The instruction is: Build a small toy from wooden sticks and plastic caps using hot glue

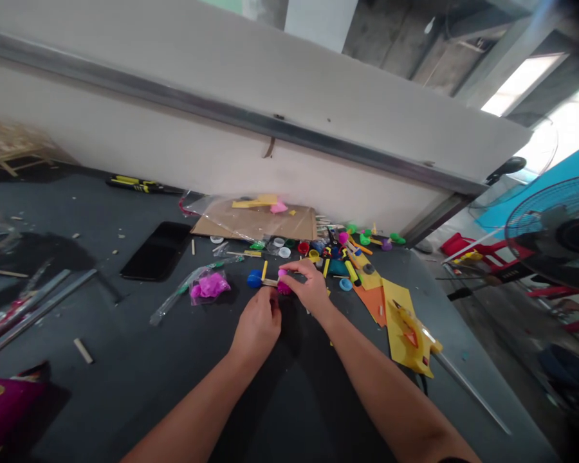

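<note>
A small wooden stick piece point(270, 282) lies level between my hands, with a blue ball-like part point(254, 278) at its left end and a short yellow stick point(265, 269) standing up from it. At its right end is a magenta part point(284, 285), with lighter pink material on top. My left hand point(262, 319) is closed at the near side of the stick piece; its fingertips are partly hidden. My right hand point(309, 287) pinches the magenta part between thumb and fingers. Left of them, pink clay point(210, 285) sits in clear plastic.
On the dark table point(164, 379) are a black phone point(157, 251), brown cardboard point(255, 222), coloured caps and cutters behind my hands. Yellow sheets point(399, 308) and a yellow glue gun point(415, 341) lie right. Metal rods point(38, 315) lie left. A fan point(560, 231) stands beyond the right edge.
</note>
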The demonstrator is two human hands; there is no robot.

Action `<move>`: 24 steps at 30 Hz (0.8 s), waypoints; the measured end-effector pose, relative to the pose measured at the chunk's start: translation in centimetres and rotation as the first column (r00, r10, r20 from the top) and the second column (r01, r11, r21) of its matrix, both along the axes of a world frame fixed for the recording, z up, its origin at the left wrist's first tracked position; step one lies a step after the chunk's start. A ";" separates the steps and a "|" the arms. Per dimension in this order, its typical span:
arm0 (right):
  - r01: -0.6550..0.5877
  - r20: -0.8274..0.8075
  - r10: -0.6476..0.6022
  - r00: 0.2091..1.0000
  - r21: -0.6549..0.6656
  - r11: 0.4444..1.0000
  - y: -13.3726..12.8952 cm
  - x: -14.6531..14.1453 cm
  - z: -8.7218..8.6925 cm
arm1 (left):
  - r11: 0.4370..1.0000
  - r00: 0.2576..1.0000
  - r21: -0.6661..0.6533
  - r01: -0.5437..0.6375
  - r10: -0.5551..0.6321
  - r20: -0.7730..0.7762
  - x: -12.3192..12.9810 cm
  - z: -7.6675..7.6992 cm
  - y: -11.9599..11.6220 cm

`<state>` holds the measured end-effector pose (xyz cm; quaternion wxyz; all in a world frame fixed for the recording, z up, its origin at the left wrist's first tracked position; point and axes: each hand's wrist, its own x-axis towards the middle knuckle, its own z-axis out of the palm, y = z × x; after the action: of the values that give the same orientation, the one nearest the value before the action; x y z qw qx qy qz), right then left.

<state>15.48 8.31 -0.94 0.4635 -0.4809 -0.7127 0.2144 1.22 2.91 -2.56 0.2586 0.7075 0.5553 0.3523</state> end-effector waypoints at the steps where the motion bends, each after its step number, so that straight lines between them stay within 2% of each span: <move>1: -0.001 0.006 0.001 1.000 0.008 1.000 0.0 0.0 0.1 | 1.000 1.000 -0.009 -0.005 0.005 0.019 0.0 0.0 0.0; 15: 0.000 0.072 -0.003 0.997 0.035 0.999 -0.2 -0.3 0.3 | 0.997 1.000 -0.072 -0.007 0.006 -0.018 0.0 -0.2 0.0; 24: 0.018 0.082 -0.019 0.996 0.018 1.000 -0.2 -0.3 0.2 | 0.998 0.999 -0.059 -0.005 0.003 -0.034 0.0 -0.2 0.0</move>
<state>15.21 8.15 -0.69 0.4400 -0.4917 -0.7286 0.1839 1.27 2.95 -2.78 0.2691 0.7043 0.5713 0.3242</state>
